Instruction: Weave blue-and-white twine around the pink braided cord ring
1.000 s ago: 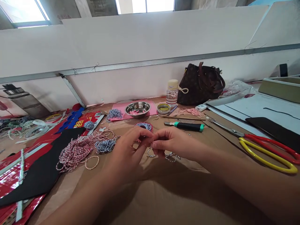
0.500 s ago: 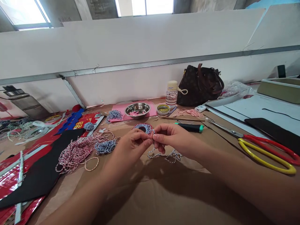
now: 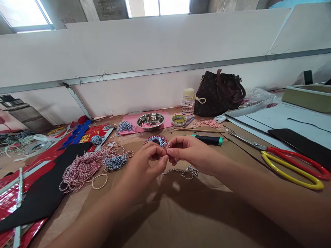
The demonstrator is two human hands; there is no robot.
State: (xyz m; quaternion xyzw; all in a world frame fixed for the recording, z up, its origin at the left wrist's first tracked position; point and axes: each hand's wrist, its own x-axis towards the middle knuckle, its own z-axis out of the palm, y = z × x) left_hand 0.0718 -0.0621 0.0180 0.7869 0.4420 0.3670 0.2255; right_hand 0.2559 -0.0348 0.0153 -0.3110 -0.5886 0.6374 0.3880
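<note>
A ring of braided cord (image 3: 156, 140), red, white and dark blue, shows just beyond my hands, partly hidden by them. My left hand (image 3: 150, 158) has thumb and forefinger pinched together at the ring's near right side. Against it, my right hand (image 3: 184, 150) pinches the cord between thumb and fingers, the fingertips of both hands almost touching. Below the right hand, a loose blue-and-white cord (image 3: 190, 171) trails in loops on the brown table covering. What exactly lies between the left fingertips is hidden.
Left lie a pink-and-white cord bundle (image 3: 80, 170) and a blue-and-white bundle (image 3: 115, 162). Behind stand a steel bowl (image 3: 150, 120), a tape roll (image 3: 178, 120), a bottle (image 3: 188, 103) and a handbag (image 3: 219, 94). A black-and-green cutter (image 3: 208, 140), scissors (image 3: 289, 162) and a phone (image 3: 302, 144) lie right.
Both hands stay together at the cord, with small shifts of the fingers. My right hand's lower fingers have drawn up slightly. The whole view has shifted a little.
</note>
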